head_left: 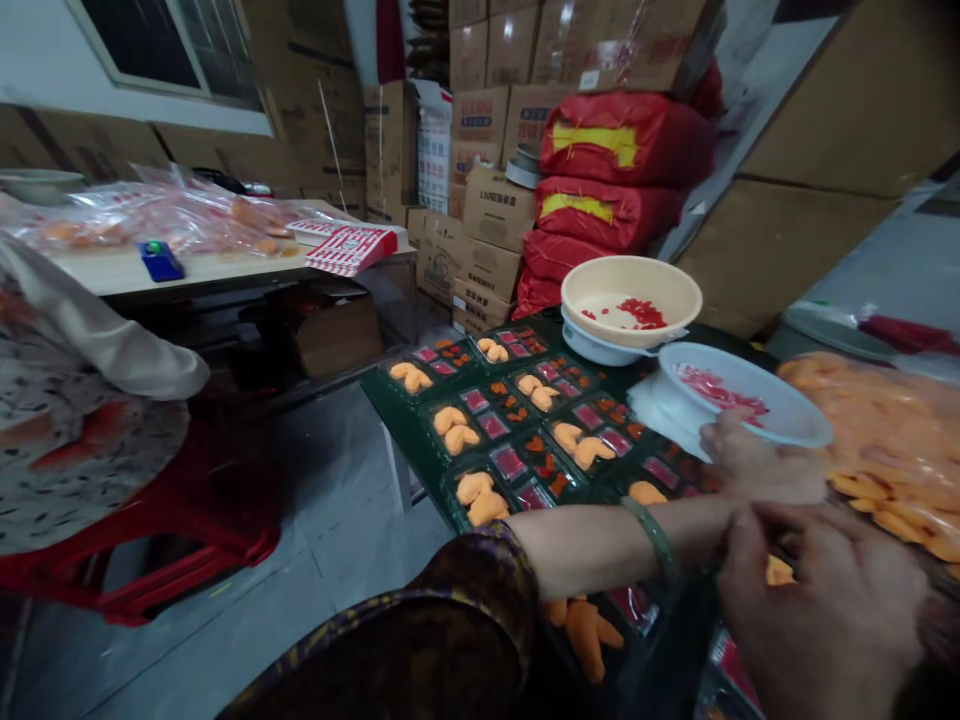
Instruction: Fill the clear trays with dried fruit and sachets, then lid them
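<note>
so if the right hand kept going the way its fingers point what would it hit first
Most likely the person's left wrist, which lies just ahead of the fingertips of the right hand. Depth is hard to judge from this view, so the two may already be touching.

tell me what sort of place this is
Probably a small food-packing workroom: dark green compartment trays filled with orange and red pieces, a white bowl of red bits in the left hand, and stacked cardboard cartons and red sacks behind.
</note>
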### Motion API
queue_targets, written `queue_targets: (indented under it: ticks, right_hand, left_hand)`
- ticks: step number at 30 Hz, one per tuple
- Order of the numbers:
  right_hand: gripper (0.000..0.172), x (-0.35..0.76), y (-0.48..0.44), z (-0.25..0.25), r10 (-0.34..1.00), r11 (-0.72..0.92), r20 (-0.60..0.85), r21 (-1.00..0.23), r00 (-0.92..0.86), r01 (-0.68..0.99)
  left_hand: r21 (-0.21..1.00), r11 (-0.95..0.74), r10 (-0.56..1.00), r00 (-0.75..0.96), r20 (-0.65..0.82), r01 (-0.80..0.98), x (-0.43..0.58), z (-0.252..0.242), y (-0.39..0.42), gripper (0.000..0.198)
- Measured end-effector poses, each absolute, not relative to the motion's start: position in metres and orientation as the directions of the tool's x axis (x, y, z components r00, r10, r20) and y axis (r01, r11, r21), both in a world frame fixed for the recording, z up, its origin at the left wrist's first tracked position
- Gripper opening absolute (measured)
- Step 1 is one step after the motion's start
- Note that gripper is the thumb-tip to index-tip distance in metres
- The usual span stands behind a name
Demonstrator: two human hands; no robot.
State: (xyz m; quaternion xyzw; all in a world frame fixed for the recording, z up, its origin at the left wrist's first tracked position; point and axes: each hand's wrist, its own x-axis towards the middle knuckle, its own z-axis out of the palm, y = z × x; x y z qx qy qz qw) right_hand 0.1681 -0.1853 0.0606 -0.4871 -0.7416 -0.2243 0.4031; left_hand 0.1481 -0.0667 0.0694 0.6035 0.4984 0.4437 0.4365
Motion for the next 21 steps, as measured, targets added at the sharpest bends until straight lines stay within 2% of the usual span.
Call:
queue_targets:
  ticks: [3,6,9,14,17,21]
  right_hand:
    - [0.021,0.157,-0.193,0.054,0.541,0.49,0.799,-0.043,-0.264,0.871]
    - [0.03,0.157,-0.187,0.057,0.541,0.461,0.816,-0.085,-0.204,0.883]
    - [0.036,0.154,-0.181,0.06,0.556,0.454,0.811,-0.115,-0.181,0.884]
    - [0.021,0.129,-0.191,0.052,0.558,0.596,0.784,-0.148,-0.274,0.789]
    - [0.028,0.117,-0.188,0.056,0.57,0.576,0.787,-0.179,-0.235,0.797]
    - [0.024,0.092,-0.188,0.06,0.54,0.598,0.802,-0.153,-0.254,0.786]
  left_hand:
    - [0.999,0.048,0.98,-0.192,-0.048,-0.005,0.134,0.069,-0.082,0.059]
    - [0.988,0.08,0.963,-0.247,-0.11,-0.13,0.12,0.071,-0.088,0.059]
    - [0.986,0.082,0.96,-0.253,-0.117,-0.148,0.108,0.071,-0.086,0.056]
    - [0.995,0.022,0.927,-0.37,-0.059,-0.102,0.085,0.063,-0.077,0.056]
    - [0.997,0.035,0.916,-0.397,-0.06,-0.07,0.072,0.061,-0.078,0.057]
    - [0.996,-0.078,0.879,-0.469,0.091,0.046,0.058,0.067,-0.08,0.059]
